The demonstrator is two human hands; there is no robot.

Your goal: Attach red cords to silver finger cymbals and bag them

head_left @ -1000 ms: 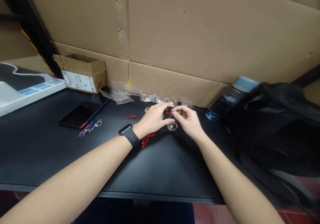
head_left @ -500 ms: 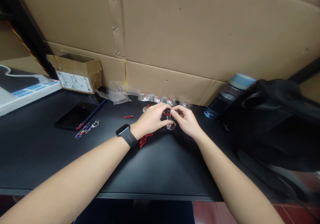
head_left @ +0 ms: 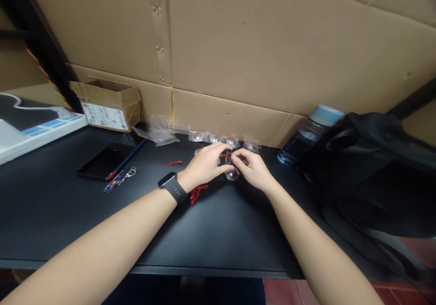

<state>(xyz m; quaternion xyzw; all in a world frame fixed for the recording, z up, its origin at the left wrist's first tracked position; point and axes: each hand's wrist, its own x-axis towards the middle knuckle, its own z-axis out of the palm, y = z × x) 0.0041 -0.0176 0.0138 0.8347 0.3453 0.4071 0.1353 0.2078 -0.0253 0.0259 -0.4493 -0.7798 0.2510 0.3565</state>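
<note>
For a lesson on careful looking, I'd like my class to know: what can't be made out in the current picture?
All in the head view:
- The full shape of the shiny piece: small, partly covered by fingers of the left hand and right hand.
- The whole pale disc: partly hidden behind the left hand.
- The box label's wording: too small, blurred.
- The power strip's far end: cut off by the left edge.

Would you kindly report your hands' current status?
Left hand grips upright shiny disc; right hand at its edge. Second disc below. Red cords near watch.
</note>
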